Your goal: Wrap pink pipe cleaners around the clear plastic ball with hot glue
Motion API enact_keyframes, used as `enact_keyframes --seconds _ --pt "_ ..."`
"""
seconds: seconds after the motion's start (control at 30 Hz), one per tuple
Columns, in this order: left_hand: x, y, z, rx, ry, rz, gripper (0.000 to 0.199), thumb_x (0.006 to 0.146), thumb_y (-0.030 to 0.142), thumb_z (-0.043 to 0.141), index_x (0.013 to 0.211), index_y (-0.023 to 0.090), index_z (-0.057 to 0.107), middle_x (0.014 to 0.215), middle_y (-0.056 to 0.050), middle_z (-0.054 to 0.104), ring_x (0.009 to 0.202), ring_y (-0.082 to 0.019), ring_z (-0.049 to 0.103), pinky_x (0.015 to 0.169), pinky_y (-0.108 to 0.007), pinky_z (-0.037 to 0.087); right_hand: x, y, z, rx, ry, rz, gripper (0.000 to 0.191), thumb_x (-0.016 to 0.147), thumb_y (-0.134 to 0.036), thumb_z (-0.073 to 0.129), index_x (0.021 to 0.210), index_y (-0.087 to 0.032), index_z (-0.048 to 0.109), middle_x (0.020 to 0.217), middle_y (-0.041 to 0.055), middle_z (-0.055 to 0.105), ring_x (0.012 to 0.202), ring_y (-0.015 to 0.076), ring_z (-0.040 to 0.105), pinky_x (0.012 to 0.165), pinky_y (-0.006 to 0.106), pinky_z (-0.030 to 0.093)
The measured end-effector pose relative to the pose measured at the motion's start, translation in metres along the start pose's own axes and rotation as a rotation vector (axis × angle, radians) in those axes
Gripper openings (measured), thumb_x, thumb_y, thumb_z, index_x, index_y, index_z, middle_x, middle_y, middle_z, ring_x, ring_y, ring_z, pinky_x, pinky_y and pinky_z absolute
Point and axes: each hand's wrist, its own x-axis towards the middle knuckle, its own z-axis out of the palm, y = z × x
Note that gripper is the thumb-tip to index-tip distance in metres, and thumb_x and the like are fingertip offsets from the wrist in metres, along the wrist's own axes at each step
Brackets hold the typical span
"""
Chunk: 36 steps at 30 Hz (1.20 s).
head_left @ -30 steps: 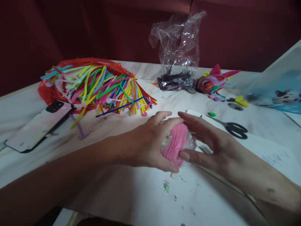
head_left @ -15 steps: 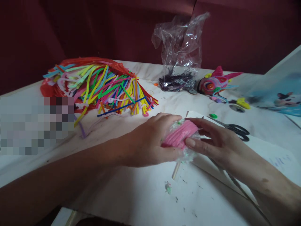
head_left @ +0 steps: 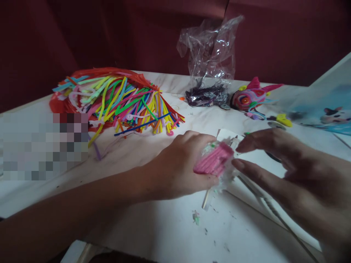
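My left hand (head_left: 175,166) grips a pink coil of pipe cleaners (head_left: 213,160) wound on a thin wooden stick (head_left: 206,199), with clear plastic and bits of green around it. The stick's lower end points down toward the white table (head_left: 164,226). My right hand (head_left: 276,164) is just to the right of the coil, fingers spread, its thumb tip at the coil's plastic edge and its index finger stretched above it. It holds nothing.
A big pile of coloured pipe cleaners (head_left: 117,102) lies on a red bag at the back left. A clear plastic bag (head_left: 208,65) with dark items stands behind. A colourful pipe-cleaner figure (head_left: 251,96) sits at the back right. White paper (head_left: 274,160) lies under my right hand.
My right hand has let go of the pink coil and opened, drawing slightly right. My left hand has kept the coil and tilted it; the stick now shows below.
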Motion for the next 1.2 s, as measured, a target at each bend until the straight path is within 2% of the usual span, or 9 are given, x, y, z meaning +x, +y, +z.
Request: enact_keyframes --seconds 0.07,0.13,0.23,0.37,0.53,0.67,0.83,1.07,1.2 --pt "-0.001 0.002 0.002 0.011 0.011 -0.013 0.059 0.065 0.032 0.064 0.118 0.015 0.044 0.113 -0.009 0.049 0.106 -0.021 0.046 0.092 -0.033 0.038 0.0 -0.005 -0.001 -0.039 -0.04 -0.051 0.024 0.095 -0.034 0.045 0.095 -0.013 0.056 0.09 -0.0014 0.04 0.079 0.0086 0.045 0.073 0.013 0.038" --pt "-0.002 0.006 0.005 0.029 0.016 -0.022 0.059 0.065 0.034 0.064 0.118 0.018 0.044 0.115 -0.008 0.048 0.105 -0.022 0.045 0.091 -0.035 0.039 0.0 -0.007 -0.001 -0.021 -0.072 -0.062 0.027 0.095 -0.036 0.044 0.093 -0.012 0.055 0.089 -0.0013 0.04 0.076 0.0081 0.045 0.059 0.012 0.038" --pt "-0.004 0.011 0.008 0.068 0.028 -0.019 0.056 0.067 0.035 0.062 0.119 0.022 0.044 0.114 -0.006 0.048 0.102 -0.024 0.046 0.089 -0.038 0.04 0.001 -0.01 -0.001 -0.053 -0.087 -0.065 0.03 0.093 -0.036 0.04 0.089 -0.01 0.054 0.087 -0.0008 0.041 0.075 0.0073 0.046 0.044 0.012 0.03" --pt "-0.005 0.014 0.01 0.099 0.027 -0.006 0.055 0.068 0.035 0.06 0.119 0.023 0.043 0.115 -0.006 0.047 0.101 -0.025 0.047 0.088 -0.041 0.041 0.002 -0.017 -0.004 -0.116 -0.105 -0.098 0.031 0.09 -0.031 0.034 0.085 -0.01 0.056 0.086 -0.0009 0.041 0.069 0.0063 0.045 0.053 0.013 0.035" --pt "-0.004 0.015 0.009 0.115 0.015 -0.002 0.053 0.07 0.037 0.058 0.119 0.022 0.044 0.114 -0.007 0.048 0.1 -0.025 0.047 0.088 -0.042 0.041 0.002 -0.014 -0.008 -0.07 -0.106 -0.123 0.03 0.091 -0.028 0.033 0.083 -0.009 0.055 0.081 -0.0017 0.041 0.064 0.0035 0.045 0.048 0.011 0.031" --pt "-0.003 0.019 0.008 0.131 -0.008 -0.015 0.055 0.067 0.033 0.06 0.118 0.021 0.044 0.115 -0.007 0.047 0.1 -0.025 0.046 0.087 -0.041 0.042 0.003 -0.008 -0.011 0.078 -0.153 -0.081 0.028 0.093 -0.027 0.037 0.084 -0.007 0.055 0.081 -0.0004 0.041 0.065 0.0033 0.044 0.056 0.007 0.035" --pt "-0.004 0.019 0.009 0.153 -0.007 -0.01 0.054 0.068 0.034 0.06 0.118 0.022 0.044 0.115 -0.006 0.047 0.101 -0.025 0.045 0.086 -0.042 0.042 0.002 -0.005 -0.011 0.036 -0.17 0.038 0.04 0.094 -0.045 0.046 0.089 -0.007 0.059 0.084 0.0018 0.041 0.069 0.0066 0.045 0.052 0.007 0.038" --pt "-0.003 0.019 0.009 0.151 -0.016 -0.01 0.056 0.067 0.032 0.06 0.119 0.02 0.043 0.114 -0.007 0.047 0.099 -0.025 0.046 0.086 -0.041 0.041 0.002 0.002 -0.012 0.137 -0.146 0.004 0.031 0.093 -0.033 0.043 0.083 -0.008 0.059 0.079 0.0003 0.042 0.062 0.0043 0.044 0.052 0.003 0.036" --pt "-0.004 0.02 0.009 0.154 -0.029 -0.01 0.056 0.066 0.031 0.06 0.118 0.02 0.044 0.112 -0.007 0.048 0.097 -0.025 0.046 0.085 -0.041 0.042 0.004 0.003 -0.011 0.244 -0.218 0.101 0.035 0.092 -0.039 0.05 0.081 -0.006 0.058 0.078 0.0024 0.041 0.065 0.0066 0.044 0.054 0.004 0.038"
